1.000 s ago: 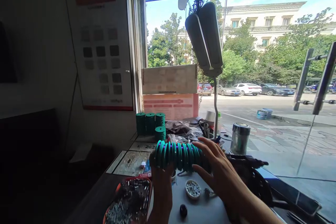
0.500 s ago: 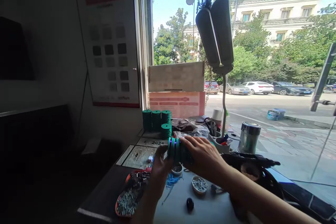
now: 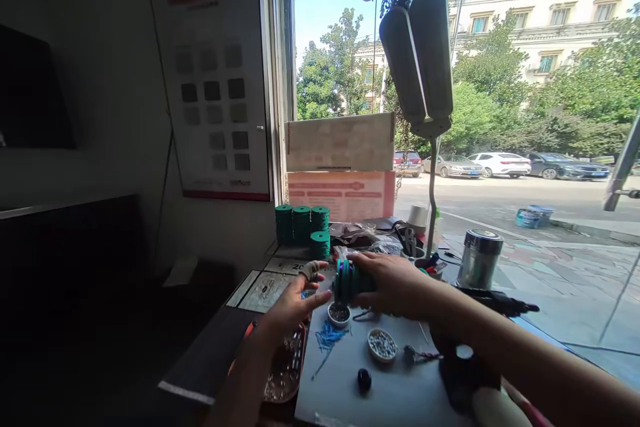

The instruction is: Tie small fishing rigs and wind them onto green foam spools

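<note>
My right hand [image 3: 397, 283] wraps from above round a row of green spools [image 3: 344, 281], held sideways over the table. How many it holds is hidden behind the fingers. My left hand [image 3: 295, 300] is just left of the spools, its fingers apart and nothing in them; one finger carries a wrapping [image 3: 311, 270]. Beyond the hands stand several stacks of green spools [image 3: 301, 225], with a shorter stack [image 3: 320, 245] in front. Below the held spools sits a small bowl of dark bits [image 3: 339, 313], beside some blue strips [image 3: 330, 335].
A white dish of small metal pieces [image 3: 383, 345] and a dark oval object [image 3: 365, 380] lie nearer me. An orange-rimmed tray [image 3: 300, 363] is under my left forearm. A silver canister [image 3: 480, 259] stands right, beside a lamp pole [image 3: 432, 213] and the window.
My left hand has come off the spools and moved left, its fingers opening. My right hand still holds them, slightly farther right in view. The camera has shifted a little.
</note>
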